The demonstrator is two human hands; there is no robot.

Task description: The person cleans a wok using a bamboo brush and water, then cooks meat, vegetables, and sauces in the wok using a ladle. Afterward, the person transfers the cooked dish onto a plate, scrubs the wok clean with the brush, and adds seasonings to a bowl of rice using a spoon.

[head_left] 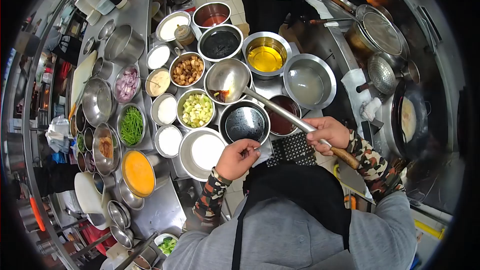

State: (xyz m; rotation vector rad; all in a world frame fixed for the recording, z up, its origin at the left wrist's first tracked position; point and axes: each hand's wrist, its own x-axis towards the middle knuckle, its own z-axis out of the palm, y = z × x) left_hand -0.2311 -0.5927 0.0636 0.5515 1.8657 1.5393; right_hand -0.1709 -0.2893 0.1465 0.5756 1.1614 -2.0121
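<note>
My right hand [327,136] is wrapped round the long handle of a ladle [280,110], a metal shaft with a wooden end. The ladle's wide bowl [228,77] lies over a pot at the middle, with a dark reddish bit near its lower edge. My left hand [238,159] is curled with its fingertips together, beside a pot of dark liquid [245,124] and a pot of white contents [207,151]. Whatever it may pinch is hidden. Close to the ladle stand diced pale green vegetables [197,110] and brown chunks [187,71] in round containers.
A pot of yellow oil [265,58] and a pot of cloudy liquid [310,82] stand beyond the ladle's shaft. At left are bowls of orange liquid [139,173], green strips [131,125] and chopped onion [127,84]. A wok [406,120] sits at right. Another person [270,0] stands ahead.
</note>
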